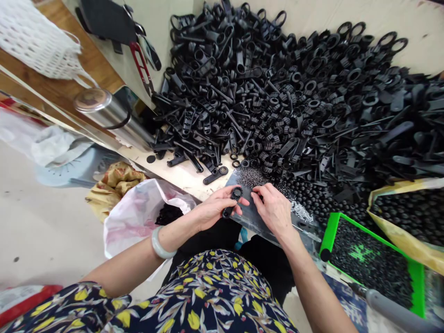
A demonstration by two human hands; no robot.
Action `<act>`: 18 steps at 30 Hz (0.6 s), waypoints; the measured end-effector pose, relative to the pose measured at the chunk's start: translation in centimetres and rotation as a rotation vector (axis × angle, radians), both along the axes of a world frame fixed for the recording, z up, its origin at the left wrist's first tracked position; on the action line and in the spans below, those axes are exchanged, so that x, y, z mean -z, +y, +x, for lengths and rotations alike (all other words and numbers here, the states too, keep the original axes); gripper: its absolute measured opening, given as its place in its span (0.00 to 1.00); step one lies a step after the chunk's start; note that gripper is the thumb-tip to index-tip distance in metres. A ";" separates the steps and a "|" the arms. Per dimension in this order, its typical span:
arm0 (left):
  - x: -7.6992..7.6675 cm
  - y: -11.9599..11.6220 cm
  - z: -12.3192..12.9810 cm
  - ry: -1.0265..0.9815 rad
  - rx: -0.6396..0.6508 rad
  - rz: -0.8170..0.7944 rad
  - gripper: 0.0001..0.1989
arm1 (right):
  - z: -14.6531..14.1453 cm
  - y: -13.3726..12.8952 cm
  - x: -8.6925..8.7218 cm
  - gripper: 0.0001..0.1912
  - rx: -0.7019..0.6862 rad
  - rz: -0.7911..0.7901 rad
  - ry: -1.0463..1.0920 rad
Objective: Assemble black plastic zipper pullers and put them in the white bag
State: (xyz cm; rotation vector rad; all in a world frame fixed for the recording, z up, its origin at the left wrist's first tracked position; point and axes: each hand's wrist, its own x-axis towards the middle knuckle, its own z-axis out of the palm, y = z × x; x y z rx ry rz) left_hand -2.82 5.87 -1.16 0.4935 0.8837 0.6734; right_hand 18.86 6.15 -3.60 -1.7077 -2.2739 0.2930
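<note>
My left hand [215,208] grips a black plastic strap piece [231,203] with a ring at its upper end. My right hand [272,208] is just to the right, its bunched fingertips close to that ring, over a dull metal sheet [249,217]. Whether those fingers pinch anything small is hidden. A huge heap of similar black plastic parts [263,97] rises beyond both hands. Fine silver pins [301,212] and small black pieces [251,178] lie on the sheet.
To the left, a white plastic bag [132,226] holds black parts. A steel flask [111,113] lies beside the heap. On the right are a green-rimmed tray [328,236] of small black pieces and a yellow bag [409,185] of black pieces. A grey tube [395,312] crosses the lower right.
</note>
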 end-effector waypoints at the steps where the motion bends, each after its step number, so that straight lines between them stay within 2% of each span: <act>1: 0.0 -0.1 0.0 0.005 -0.001 0.002 0.31 | -0.1 0.0 0.0 0.09 -0.004 0.008 -0.009; 7: -0.1 -0.4 0.1 0.031 -0.008 0.026 0.38 | 0.0 -0.1 0.2 0.10 -0.033 0.041 -0.020; 12: 0.0 -0.5 0.4 0.090 -0.012 0.031 0.39 | 0.3 -0.5 0.1 0.12 -0.055 0.040 -0.002; 15: 0.1 -0.6 0.8 0.114 -0.007 0.044 0.40 | 0.1 -1.2 -0.6 0.12 -0.022 0.007 0.132; 18: 0.1 -0.9 1.2 0.129 0.025 0.065 0.38 | -0.4 -1.7 -1.2 0.16 0.000 -0.101 0.360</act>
